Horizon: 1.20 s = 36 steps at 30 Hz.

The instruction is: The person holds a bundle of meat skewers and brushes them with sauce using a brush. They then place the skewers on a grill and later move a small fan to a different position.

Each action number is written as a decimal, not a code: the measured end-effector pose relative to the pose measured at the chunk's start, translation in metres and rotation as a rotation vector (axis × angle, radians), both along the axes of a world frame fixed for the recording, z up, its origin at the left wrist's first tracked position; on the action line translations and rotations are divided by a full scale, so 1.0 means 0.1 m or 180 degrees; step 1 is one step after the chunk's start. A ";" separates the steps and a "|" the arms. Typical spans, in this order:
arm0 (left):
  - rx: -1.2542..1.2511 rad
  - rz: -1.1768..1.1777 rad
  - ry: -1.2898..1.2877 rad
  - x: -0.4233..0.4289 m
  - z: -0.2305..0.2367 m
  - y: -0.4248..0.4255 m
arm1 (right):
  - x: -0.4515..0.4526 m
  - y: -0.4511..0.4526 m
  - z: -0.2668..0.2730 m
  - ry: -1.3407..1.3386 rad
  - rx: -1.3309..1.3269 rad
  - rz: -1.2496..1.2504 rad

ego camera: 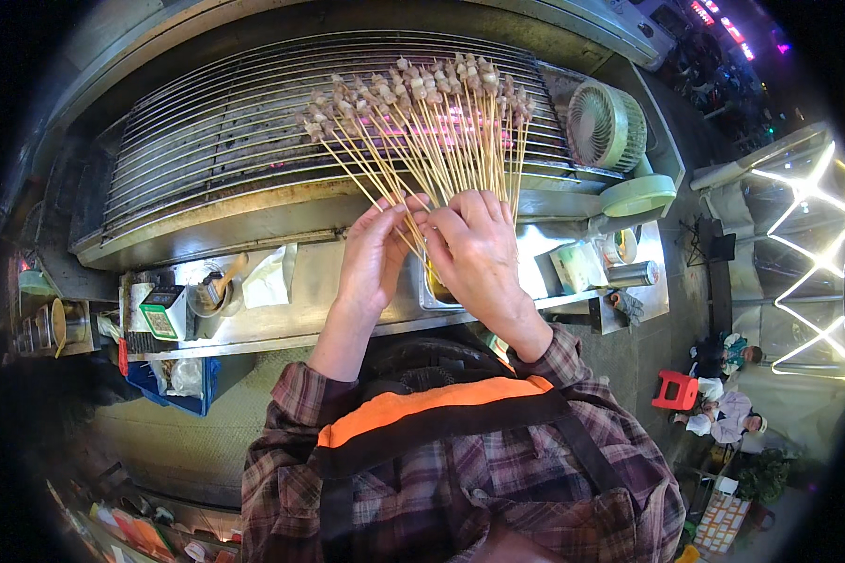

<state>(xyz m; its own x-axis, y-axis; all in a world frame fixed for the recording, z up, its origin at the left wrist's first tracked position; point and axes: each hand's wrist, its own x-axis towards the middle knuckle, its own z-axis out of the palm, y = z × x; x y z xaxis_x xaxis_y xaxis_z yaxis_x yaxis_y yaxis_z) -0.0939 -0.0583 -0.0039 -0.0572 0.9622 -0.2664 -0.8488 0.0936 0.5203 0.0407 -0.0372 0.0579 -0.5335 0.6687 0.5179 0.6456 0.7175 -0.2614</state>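
Observation:
Many thin wooden skewers tipped with small pieces of pale meat fan out over the right half of the wire grill grate, above a pinkish glow. My left hand grips a few skewers at the left side of the fan by their lower ends. Around the lower ends of the main bunch, my right hand is closed. Partly hidden under my right hand is a metal tray with yellowish liquid.
A pale green fan stands at the grill's right end. Along the steel counter are a bowl with a brush, a white paper, a payment device, a tissue pack and a can. People sit far right.

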 end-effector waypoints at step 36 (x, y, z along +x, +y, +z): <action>0.0017 0.0097 0.0141 0.05 0.06 -0.02 | -0.07 -0.02 0.03 0.0009 0.0348 0.0118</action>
